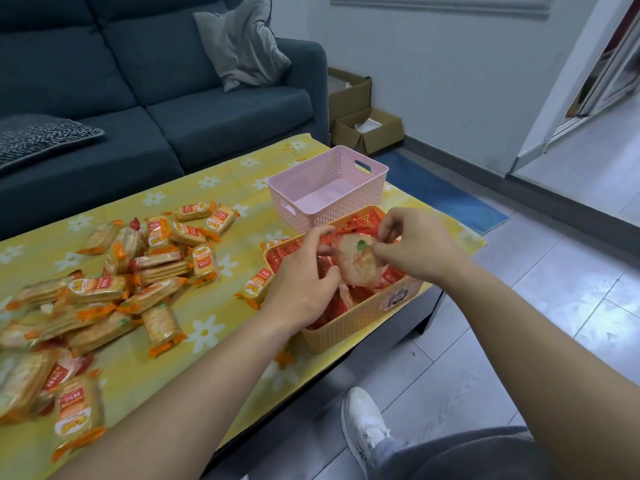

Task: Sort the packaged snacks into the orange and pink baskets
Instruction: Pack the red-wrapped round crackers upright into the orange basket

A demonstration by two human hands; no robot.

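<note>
The orange basket stands at the table's near right edge, filled with several red snack packets. Behind it the pink basket holds nothing visible. Both hands hover over the orange basket on one cracker packet, clear-wrapped with a green spot. My left hand grips its left side. My right hand pinches its top right corner. Several cracker packets with orange ends lie scattered over the left of the table.
A yellow cloth with white flowers covers the low table. A dark blue sofa with a grey cushion stands behind it. Cardboard boxes sit on the floor by the wall. My white shoe is below the table edge.
</note>
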